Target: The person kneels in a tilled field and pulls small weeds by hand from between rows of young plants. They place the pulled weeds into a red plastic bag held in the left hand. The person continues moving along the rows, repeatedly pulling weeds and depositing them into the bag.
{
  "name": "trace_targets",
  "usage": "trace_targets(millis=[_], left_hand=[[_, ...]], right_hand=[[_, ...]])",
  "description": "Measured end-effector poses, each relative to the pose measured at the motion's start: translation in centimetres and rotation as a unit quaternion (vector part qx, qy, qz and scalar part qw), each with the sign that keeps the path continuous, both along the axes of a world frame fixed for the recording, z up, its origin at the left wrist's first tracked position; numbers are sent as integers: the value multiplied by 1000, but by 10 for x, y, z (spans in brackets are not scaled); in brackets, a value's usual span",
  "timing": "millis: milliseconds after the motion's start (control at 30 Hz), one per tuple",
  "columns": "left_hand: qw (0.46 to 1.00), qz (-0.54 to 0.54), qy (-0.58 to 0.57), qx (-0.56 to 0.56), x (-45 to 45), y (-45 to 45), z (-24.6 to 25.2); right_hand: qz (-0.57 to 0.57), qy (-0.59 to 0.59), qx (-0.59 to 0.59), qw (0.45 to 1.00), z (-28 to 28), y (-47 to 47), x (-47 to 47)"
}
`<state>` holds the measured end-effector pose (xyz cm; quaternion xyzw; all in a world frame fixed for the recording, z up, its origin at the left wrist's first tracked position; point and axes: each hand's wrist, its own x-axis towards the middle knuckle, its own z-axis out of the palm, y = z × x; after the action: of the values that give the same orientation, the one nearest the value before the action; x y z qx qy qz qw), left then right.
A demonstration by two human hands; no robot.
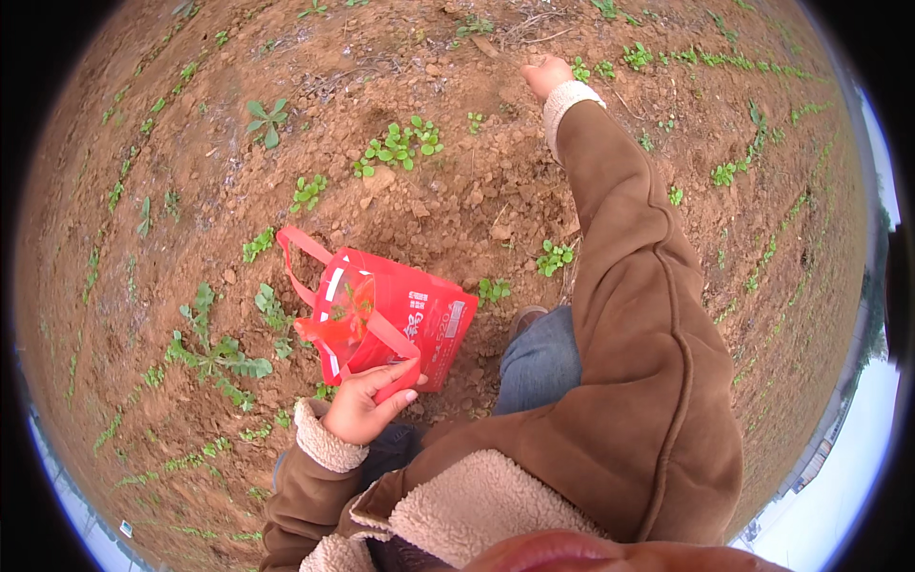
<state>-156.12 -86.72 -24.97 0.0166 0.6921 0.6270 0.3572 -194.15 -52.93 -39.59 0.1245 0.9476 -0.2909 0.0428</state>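
Note:
My left hand grips one strap of a red shopping bag that bears white print. The bag lies tilted on the soil with its mouth towards the left, and its other strap loops out loose. Inside it are a red plastic bag and some green plants. Stretched far forward, my right hand is closed at the soil. A flat, brown, blade-like tool reaches out from its fingers; the handle is hidden in the fist.
Bare, cloddy brown soil surrounds me, with rows of small green seedlings across it. A larger leafy weed grows left of the bag, and another farther forward. Dry stalks lie beyond my right hand. My bent knee is beside the bag.

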Motion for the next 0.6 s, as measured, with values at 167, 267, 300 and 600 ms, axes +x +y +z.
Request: trace_targets(millis=[167, 267, 300, 600], left_hand=[[1000, 8, -22, 10, -4, -2, -4], [999, 16, -35, 21, -6, -4, -5], [999, 17, -44, 23, -7, -4, -4], [997, 58, -54, 15, 0, -2, 1]], right_hand=[[11, 9, 17, 1000, 0, -14, -17], [4, -1, 47, 999, 1, -22, -26], [13, -3, 54, 998, 1, -24, -29], [-49, 7, 66, 997, -36, -85, -29]])
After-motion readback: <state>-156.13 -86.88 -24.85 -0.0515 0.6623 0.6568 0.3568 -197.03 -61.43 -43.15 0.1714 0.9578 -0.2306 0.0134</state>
